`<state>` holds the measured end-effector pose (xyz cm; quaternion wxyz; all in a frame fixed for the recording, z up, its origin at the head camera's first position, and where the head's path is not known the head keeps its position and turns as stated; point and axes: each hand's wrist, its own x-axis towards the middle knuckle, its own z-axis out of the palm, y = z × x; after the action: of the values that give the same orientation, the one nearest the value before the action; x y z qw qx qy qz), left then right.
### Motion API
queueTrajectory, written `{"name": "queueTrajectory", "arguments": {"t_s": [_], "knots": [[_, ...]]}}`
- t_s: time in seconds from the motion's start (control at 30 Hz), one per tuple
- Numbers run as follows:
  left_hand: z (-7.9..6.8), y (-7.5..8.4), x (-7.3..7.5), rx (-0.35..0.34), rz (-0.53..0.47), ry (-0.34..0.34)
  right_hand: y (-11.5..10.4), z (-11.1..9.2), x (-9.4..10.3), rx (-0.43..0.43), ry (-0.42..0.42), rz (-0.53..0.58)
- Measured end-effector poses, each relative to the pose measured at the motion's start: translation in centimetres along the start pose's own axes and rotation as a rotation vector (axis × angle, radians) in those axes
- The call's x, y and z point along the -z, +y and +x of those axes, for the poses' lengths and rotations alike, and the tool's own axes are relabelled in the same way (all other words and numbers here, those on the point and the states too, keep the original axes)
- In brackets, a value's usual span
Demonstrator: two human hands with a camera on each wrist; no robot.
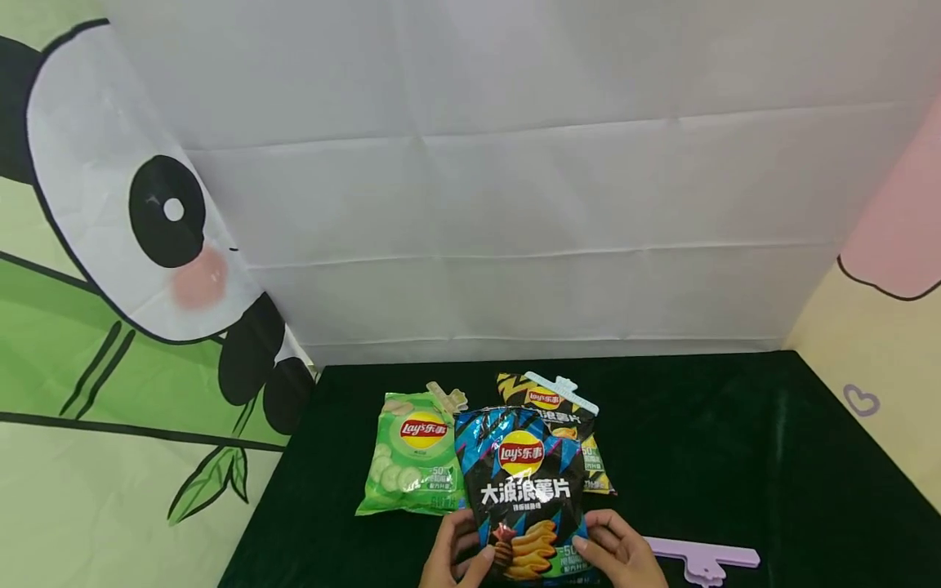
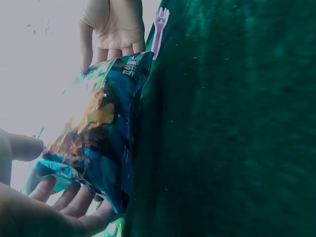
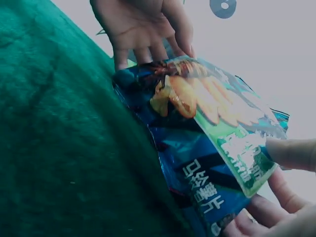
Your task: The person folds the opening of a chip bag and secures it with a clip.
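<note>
At the green table [image 1: 735,457], near side, I saw a black-and-blue chip bag [image 1: 524,490] between the left hand [image 1: 457,555] and right hand [image 1: 621,551], both pinching its sides; its long axis ran near to far; a purple clip [image 1: 703,559] lay crosswise, just beside the right hand.

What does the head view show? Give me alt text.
Left hand and right hand hold a blue-and-black Lay's bag. A clipped green bag is to its left, a clipped yellow-black bag behind it, and a purple clip beside the right hand, on a dark green tabletop.
</note>
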<state>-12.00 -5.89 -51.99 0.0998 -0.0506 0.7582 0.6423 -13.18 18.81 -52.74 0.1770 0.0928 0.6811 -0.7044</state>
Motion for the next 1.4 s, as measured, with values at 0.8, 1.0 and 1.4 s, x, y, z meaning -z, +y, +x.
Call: {"name": "queueTrajectory", "arguments": {"t_s": [0.8,1.0,1.4], "knots": [[-0.5,0.7,1.8,-0.031,-0.066,0.107,0.4,0.8,-1.3,0.06,-0.101,0.03],[0.9,3.6,4.1,-0.072,0.061,0.204,-0.7,1.2,-2.7,0.082,-0.042,-0.01],[5.4,10.3,7.2,-0.526,0.519,0.255,-2.2,1.6,-4.0,0.049,0.099,0.15]]}}
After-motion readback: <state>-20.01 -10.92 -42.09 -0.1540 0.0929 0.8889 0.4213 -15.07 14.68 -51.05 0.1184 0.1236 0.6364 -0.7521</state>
